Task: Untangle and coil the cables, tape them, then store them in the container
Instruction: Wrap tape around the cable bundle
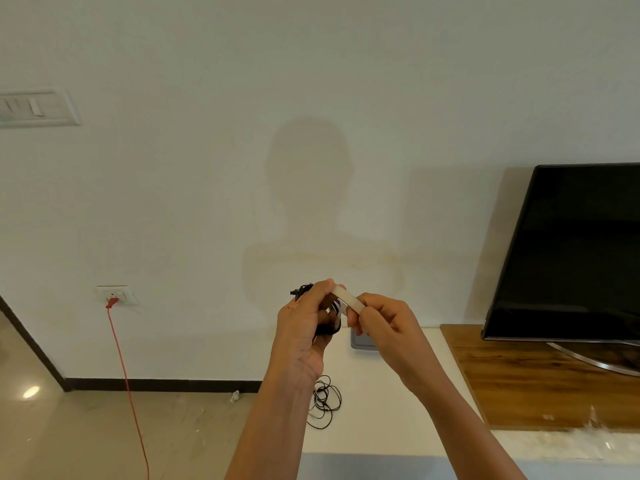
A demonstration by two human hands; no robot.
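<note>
Holding a black cable bundle (323, 320) raised in front of the wall, the left hand (304, 327) is closed around it, thumb and fingers wrapped over the coil; a short black end sticks out above the knuckles. The right hand (384, 323) is closed in a pinch on one end of a pale strip of tape (348, 299). The strip runs taut from the right fingertips up and left to the top of the bundle, where the left thumb presses on it. How far the tape wraps around the coil cannot be told; the fingers hide that part.

Below the hands, a second black cable (323, 403) lies loose in uneven loops on the white table (381, 410), near its left edge and partly behind the left wrist. A grey container (362, 341) sits on the table close to the wall, mostly hidden behind the right hand; only a corner shows.

To the right, a dark television (571, 251) stands on a wooden board (519, 386) that adjoins the white surface. On the left, a red cord (128, 382) hangs from a wall socket (116, 295) down to the floor. A switch panel (36, 108) is mounted higher on the wall.
</note>
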